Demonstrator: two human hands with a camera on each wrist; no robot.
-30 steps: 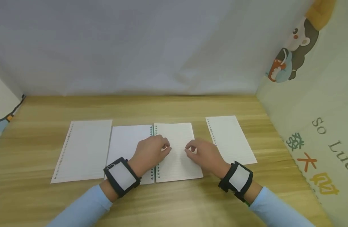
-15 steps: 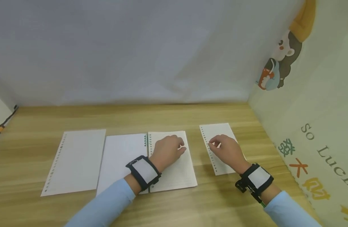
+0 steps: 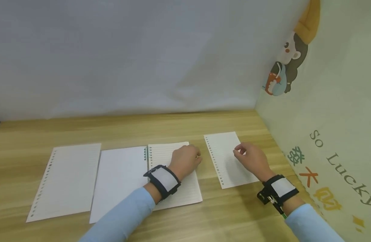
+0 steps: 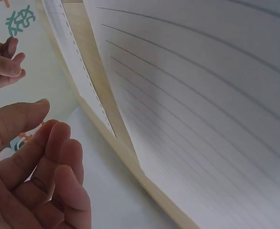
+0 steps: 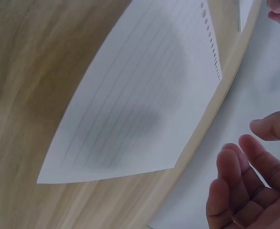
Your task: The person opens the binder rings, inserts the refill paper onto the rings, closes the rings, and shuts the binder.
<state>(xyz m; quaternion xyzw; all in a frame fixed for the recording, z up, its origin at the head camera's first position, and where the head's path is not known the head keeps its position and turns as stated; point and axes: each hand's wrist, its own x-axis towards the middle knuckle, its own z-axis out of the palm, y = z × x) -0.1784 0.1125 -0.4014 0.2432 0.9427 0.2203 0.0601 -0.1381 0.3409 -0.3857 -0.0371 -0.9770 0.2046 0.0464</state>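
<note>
Basically the loose punched sheet [image 3: 221, 158] lies on the bench [image 3: 143, 129] at right, long axis running near to far, with the right hand [image 3: 254, 159] nearest, just above it, the left hand [image 3: 186, 160] over the notebook [image 3: 186, 193], both loosely curled, holding nothing.

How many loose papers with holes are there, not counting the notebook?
2: one big sheet left of the open notebook, one smaller sheet right of it. Any underneath would be hidden.

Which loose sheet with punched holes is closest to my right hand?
The smaller sheet, on the right side of the notebook; the other loose sheet, larger, lies on the notebook's left, farther from your right hand.
</note>
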